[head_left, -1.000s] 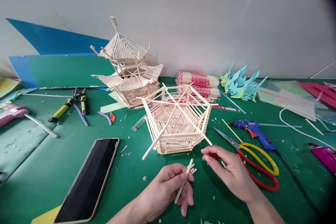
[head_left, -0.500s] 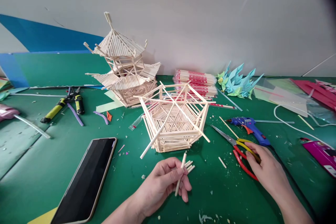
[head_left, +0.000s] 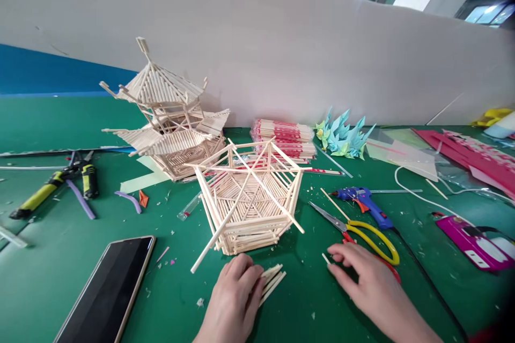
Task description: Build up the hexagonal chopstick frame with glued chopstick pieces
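Observation:
My left hand [head_left: 235,300] lies palm down on the green table, fingers closed over the near ends of a few short wooden sticks [head_left: 274,278] that poke out to the right. My right hand [head_left: 364,281] rests palm down over the red handle of the scissors [head_left: 364,231], fingers stretched toward a small stick piece [head_left: 325,258] and holding nothing. Just beyond both hands stands a hexagonal frame of wooden sticks [head_left: 247,203].
A stick pagoda [head_left: 161,118] stands behind the frame. Wrapped chopstick packs [head_left: 284,136] and paper cranes [head_left: 341,136] lie by the wall. A blue glue gun [head_left: 364,201], a phone [head_left: 104,295], yellow-handled pliers [head_left: 52,187] and a pink box [head_left: 475,238] surround the work.
My left hand has lowered the short sticks onto the table. My right hand went right to the scissors, then slid back left toward the small stick piece. The view has tilted upward.

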{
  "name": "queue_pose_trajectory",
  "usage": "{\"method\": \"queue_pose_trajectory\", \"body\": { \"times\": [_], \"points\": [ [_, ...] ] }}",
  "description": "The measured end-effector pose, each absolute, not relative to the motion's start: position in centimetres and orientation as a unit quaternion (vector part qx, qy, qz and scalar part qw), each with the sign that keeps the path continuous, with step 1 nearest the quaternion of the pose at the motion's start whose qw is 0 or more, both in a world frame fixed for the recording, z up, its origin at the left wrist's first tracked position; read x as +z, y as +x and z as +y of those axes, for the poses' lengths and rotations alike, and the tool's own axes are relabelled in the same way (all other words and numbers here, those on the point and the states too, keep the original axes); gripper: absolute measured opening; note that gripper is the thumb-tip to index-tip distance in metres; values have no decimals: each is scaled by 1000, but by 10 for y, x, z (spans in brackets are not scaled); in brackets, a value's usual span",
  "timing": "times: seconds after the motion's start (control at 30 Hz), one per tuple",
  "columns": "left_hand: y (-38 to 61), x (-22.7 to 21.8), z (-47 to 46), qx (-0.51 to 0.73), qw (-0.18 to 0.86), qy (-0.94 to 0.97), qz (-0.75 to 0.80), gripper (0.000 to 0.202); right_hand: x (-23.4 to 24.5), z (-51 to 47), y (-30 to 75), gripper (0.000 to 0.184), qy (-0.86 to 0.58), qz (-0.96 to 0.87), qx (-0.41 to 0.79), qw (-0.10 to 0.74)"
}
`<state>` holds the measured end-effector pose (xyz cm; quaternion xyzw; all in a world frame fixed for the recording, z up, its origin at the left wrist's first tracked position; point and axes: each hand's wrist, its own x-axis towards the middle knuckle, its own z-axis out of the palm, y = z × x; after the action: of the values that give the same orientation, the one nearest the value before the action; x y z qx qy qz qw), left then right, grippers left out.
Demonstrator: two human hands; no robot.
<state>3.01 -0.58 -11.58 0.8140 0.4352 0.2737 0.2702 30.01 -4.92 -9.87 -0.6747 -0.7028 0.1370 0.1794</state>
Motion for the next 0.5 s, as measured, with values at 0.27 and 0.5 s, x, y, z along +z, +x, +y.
{"method": "queue_pose_trajectory", "body": {
  "times": [0.27,0.5],
  "points": [
    [30,-117,-4,193,149,880,407,19,-74,-19,279,19,-615,-751,206,127],
    [28,-119,-4,341,39,856,386,27,-61,68,307,22,-689,-712,70,117]
  ]
}}
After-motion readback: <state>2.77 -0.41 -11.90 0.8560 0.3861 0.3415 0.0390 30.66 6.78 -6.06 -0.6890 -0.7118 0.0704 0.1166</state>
